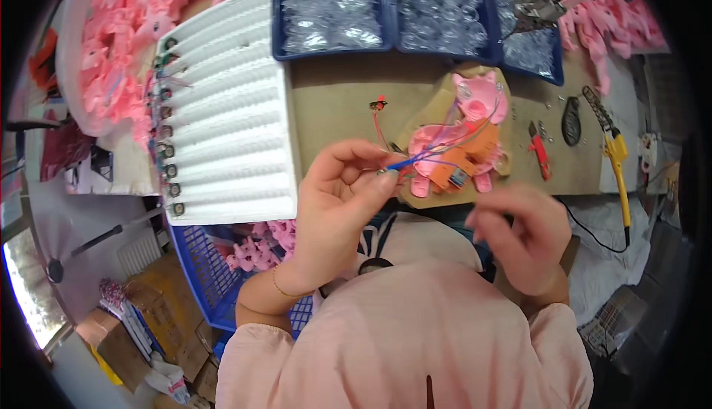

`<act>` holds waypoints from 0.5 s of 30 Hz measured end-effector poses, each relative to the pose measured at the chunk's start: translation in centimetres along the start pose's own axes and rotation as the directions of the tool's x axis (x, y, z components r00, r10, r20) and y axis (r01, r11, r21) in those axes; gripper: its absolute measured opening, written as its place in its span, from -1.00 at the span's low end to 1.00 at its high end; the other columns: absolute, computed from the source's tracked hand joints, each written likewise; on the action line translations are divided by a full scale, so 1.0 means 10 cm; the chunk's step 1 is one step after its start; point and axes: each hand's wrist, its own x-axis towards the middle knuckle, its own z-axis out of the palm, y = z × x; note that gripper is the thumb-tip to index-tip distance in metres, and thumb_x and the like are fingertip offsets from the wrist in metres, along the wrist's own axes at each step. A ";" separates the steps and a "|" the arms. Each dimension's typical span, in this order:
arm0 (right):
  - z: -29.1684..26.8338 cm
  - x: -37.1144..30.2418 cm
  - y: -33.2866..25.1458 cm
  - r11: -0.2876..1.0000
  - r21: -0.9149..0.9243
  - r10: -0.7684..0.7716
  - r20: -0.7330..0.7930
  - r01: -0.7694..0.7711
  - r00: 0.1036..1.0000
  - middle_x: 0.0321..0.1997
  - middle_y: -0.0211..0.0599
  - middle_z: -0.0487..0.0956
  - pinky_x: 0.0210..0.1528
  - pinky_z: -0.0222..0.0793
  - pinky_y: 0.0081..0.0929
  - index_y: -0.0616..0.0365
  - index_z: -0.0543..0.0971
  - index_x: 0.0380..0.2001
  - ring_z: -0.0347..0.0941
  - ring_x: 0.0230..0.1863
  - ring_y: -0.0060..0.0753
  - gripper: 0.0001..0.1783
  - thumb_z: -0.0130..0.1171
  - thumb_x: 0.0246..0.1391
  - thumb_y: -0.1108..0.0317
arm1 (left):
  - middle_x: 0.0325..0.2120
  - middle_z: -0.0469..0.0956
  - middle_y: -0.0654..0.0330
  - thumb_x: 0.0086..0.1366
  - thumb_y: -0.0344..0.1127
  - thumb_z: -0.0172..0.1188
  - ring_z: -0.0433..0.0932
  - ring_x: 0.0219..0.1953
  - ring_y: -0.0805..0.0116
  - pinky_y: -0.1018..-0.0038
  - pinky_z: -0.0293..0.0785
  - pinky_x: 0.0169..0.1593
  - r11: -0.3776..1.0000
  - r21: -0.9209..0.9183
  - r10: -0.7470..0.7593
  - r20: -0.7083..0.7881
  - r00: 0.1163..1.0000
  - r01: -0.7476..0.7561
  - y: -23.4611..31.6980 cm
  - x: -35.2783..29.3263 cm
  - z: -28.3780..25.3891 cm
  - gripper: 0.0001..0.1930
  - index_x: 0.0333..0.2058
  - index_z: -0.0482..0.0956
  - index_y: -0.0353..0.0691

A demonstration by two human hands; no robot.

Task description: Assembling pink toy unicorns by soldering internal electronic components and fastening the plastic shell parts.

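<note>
My left hand (345,194) is closed in a pinch on a bundle of thin wires (424,158), mostly blue and red. The wires run right to an open pink animal-shaped toy shell (424,142) with an orange housing (478,146) in it. A pink piece with a round snout (482,97) lies at the far end of the same beige holder (437,105). Beyond my left fingers, a small red and black part (379,103) hangs on red wires. My right hand (523,231) is near the table's front edge, right of the shell, its curled fingers smeared by motion.
A white ridged tray (230,112) with small round parts stands left. Blue bins (389,8) of clear plastic pieces line the back. Red-handled cutters (540,153), a black oval object (571,121) and a yellow soldering iron (617,160) lie right. A blue basket (215,275) sits below.
</note>
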 end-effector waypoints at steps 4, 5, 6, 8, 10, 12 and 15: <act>0.06 0.11 0.12 0.992 0.121 0.064 -0.317 -0.026 0.946 -0.42 -0.25 0.53 -0.48 0.37 -0.55 0.28 0.53 -0.33 0.46 -0.46 -0.54 -0.84 0.22 -0.05 0.57 | -0.19 0.50 0.10 0.22 -0.59 0.08 0.50 -0.17 0.44 0.54 0.44 -0.05 0.958 0.189 0.193 0.128 0.973 -0.215 -0.22 0.00 0.14 -0.72 -0.08 0.38 -0.40; 0.07 0.14 0.14 0.992 0.122 0.063 -0.318 -0.025 0.946 -0.42 -0.25 0.53 -0.48 0.37 -0.55 0.28 0.53 -0.33 0.46 -0.46 -0.54 -0.84 0.22 -0.05 0.57 | -0.19 0.51 0.09 0.18 -0.61 0.12 0.52 -0.22 0.42 0.54 0.45 -0.12 0.939 0.270 0.193 0.100 0.976 -0.214 -0.21 -0.01 0.18 -0.75 -0.13 0.47 -0.38; 0.08 0.19 0.16 0.982 0.186 0.082 -0.231 -0.039 0.970 -0.40 -0.27 0.53 -0.40 0.37 -0.57 0.29 0.52 -0.29 0.46 -0.42 -0.51 -0.80 0.21 -0.07 0.60 | -0.19 0.51 0.09 0.18 -0.61 0.12 0.52 -0.22 0.42 0.54 0.45 -0.12 0.937 0.273 0.196 0.100 0.976 -0.216 -0.22 0.02 0.18 -0.75 -0.13 0.47 -0.38; 0.11 0.31 0.24 0.965 0.259 0.090 -0.146 -0.050 0.985 -0.38 -0.29 0.54 -0.33 0.38 -0.59 0.31 0.52 -0.26 0.47 -0.37 -0.48 -0.75 0.20 -0.09 0.64 | -0.24 0.53 0.07 0.11 -0.63 0.17 0.54 -0.27 0.35 0.52 0.47 -0.19 0.534 0.698 0.443 0.248 0.861 -0.476 -0.22 0.11 0.13 -0.77 -0.22 0.55 -0.34; 0.15 0.43 0.31 0.930 -0.073 -0.365 -0.108 0.359 0.925 -0.35 -0.23 0.54 -0.30 0.37 -0.55 0.26 0.53 -0.25 0.48 -0.35 -0.39 -0.72 0.25 -0.12 0.60 | -0.29 0.54 0.06 0.04 -0.62 0.22 0.55 -0.29 0.27 0.51 0.47 -0.24 0.421 0.758 0.507 0.259 0.822 -0.498 -0.20 0.21 0.11 -0.77 -0.27 0.58 -0.30; 0.20 0.48 0.28 0.886 -0.124 -0.459 -0.105 0.446 0.882 -0.34 -0.19 0.54 -0.32 0.37 -0.50 0.23 0.55 -0.27 0.49 -0.34 -0.28 -0.71 0.28 -0.16 0.56 | -0.31 0.56 0.08 0.03 -0.59 0.25 0.55 -0.28 0.24 0.51 0.48 -0.22 0.247 0.742 0.677 0.329 0.659 -0.624 -0.24 0.33 0.05 -0.77 -0.28 0.58 -0.27; 0.17 0.41 0.32 0.878 -0.229 -0.460 -0.159 0.421 0.873 -0.38 -0.19 0.55 -0.37 0.37 -0.46 0.22 0.56 -0.31 0.49 -0.39 -0.23 -0.73 0.30 -0.19 0.54 | -0.36 0.53 0.12 0.00 -0.49 0.30 0.49 -0.38 0.26 0.43 0.41 -0.30 0.091 0.863 0.650 0.326 0.687 -0.496 -0.31 0.40 0.01 -0.84 -0.38 0.59 -0.24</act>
